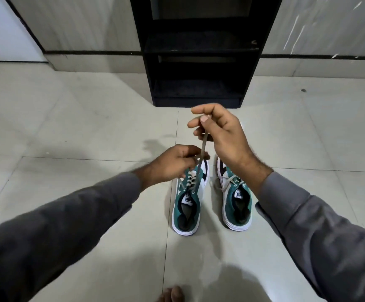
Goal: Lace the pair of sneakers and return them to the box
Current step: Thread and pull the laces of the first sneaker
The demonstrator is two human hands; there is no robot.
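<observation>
Two green-and-white sneakers stand side by side on the tiled floor, toes pointing away from me. My right hand [218, 136] is raised above them and pinches one end of a grey lace [202, 153], pulled taut from the left sneaker [188, 205]. My left hand [172, 162] rests over the front of that sneaker, its fingers closed around the lace near the eyelets. The right sneaker [236, 203] has its lace lying loosely across the tongue. No shoe box is in view.
A black open shelf unit [199, 62] stands against the wall straight ahead, just beyond the sneakers. Light floor tiles spread to both sides. My bare toes [172, 295] show at the bottom edge.
</observation>
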